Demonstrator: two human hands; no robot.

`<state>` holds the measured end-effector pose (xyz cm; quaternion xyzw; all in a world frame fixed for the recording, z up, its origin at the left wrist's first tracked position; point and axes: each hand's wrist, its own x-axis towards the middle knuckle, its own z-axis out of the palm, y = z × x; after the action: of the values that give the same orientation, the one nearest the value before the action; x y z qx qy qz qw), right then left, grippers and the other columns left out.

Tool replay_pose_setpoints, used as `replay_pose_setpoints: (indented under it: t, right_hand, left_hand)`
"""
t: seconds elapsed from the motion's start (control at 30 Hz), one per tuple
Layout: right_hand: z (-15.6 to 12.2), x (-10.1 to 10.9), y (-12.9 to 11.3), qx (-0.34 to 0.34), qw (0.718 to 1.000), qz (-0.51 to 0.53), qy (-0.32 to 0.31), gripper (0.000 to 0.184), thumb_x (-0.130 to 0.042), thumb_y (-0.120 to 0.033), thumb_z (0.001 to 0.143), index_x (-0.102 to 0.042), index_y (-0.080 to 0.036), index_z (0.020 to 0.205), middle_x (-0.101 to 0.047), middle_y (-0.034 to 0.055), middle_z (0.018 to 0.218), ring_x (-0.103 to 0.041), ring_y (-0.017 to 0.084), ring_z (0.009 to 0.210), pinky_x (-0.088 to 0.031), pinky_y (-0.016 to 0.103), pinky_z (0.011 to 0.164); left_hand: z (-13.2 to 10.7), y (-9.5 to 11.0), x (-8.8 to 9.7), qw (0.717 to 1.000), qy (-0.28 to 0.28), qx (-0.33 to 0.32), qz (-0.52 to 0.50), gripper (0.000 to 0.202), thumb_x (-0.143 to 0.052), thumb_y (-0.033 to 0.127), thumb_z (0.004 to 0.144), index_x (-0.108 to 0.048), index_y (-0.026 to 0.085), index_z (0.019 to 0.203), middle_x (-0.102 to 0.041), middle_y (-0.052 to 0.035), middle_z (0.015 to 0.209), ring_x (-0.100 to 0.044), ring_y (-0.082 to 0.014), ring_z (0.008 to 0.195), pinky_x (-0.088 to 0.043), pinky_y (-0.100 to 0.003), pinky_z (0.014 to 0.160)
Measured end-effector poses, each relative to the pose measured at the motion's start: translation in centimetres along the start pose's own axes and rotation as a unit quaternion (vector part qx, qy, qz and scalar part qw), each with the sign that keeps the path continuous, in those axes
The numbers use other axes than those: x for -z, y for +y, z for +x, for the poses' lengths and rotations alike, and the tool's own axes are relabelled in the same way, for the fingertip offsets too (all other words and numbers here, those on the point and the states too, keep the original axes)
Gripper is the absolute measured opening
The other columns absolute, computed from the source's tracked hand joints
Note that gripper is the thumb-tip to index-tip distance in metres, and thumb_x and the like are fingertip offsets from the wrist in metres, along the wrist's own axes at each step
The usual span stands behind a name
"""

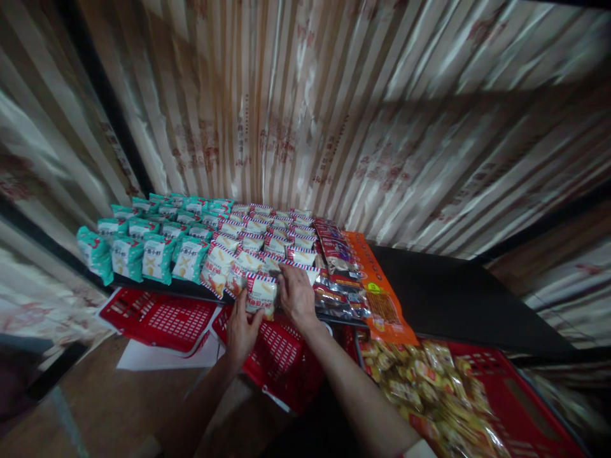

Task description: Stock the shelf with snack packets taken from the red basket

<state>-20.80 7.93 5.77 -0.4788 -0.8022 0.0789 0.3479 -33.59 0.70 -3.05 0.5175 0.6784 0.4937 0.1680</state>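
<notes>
A white snack bag point(261, 294) with red print and a striped top edge is at the front edge of the black shelf. My left hand point(242, 327) is closed on its lower left side, thumb across the bottom. My right hand point(296, 292) has its fingers bent at the bag's right side, close against the row behind; its fingertips are partly hidden. Around them stand several rows of matching white bags point(217, 267). To their left are rows of teal snack bags point(157, 257).
Dark red packets point(334, 248) and a large orange bag point(377, 286) lie to the right on the black shelf point(443, 292). Below are red baskets point(157, 318) and a red crate point(520, 407) holding gold-wrapped snacks point(429, 388). Pleated printed sheeting point(286, 114) hangs behind.
</notes>
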Motion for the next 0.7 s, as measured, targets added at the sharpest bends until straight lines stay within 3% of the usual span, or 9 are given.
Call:
replay_pose_setpoints:
  t: [0.17, 0.4, 0.7]
  right_hand:
    - [3.7, 0.9, 0.7, 0.072, 0.991, -0.087, -0.065, 0.027, -0.043, -0.017, 0.088, -0.065, -0.02, 0.103, -0.066, 0.0075, 0.105, -0.047, 0.022, 0.108, -0.036, 0.038, 0.096]
    - [7.6, -0.4, 0.5, 0.052, 0.955, -0.224, -0.189, 0.023, -0.047, -0.022, 0.086, -0.07, -0.017, 0.085, -0.069, 0.0104, 0.085, -0.054, 0.023, 0.092, -0.036, 0.035, 0.085]
    - [9.2, -1.0, 0.2, 0.029, 0.952, -0.24, -0.187, 0.023, -0.048, -0.018, 0.082, -0.07, -0.017, 0.088, -0.068, 0.0119, 0.097, -0.054, 0.025, 0.096, -0.039, 0.034, 0.081]
  left_hand:
    - [0.2, -0.4, -0.6, 0.998, 0.034, -0.022, 0.039, 0.054, -0.057, 0.032, 0.08, -0.041, 0.016, 0.13, -0.055, -0.0159, 0.127, -0.063, -0.0226, 0.097, -0.053, -0.034, 0.078]
    - [0.1, -0.7, -1.3, 0.996, 0.061, -0.052, 0.046, 0.053, -0.052, 0.033, 0.083, -0.04, 0.015, 0.131, -0.052, -0.0161, 0.13, -0.057, -0.0251, 0.111, -0.049, -0.037, 0.088]
    - [0.3, -0.5, -1.1, 0.998, 0.056, -0.034, 0.025, 0.054, -0.051, 0.034, 0.084, -0.037, 0.016, 0.133, -0.051, -0.0142, 0.132, -0.057, -0.0234, 0.109, -0.05, -0.035, 0.085]
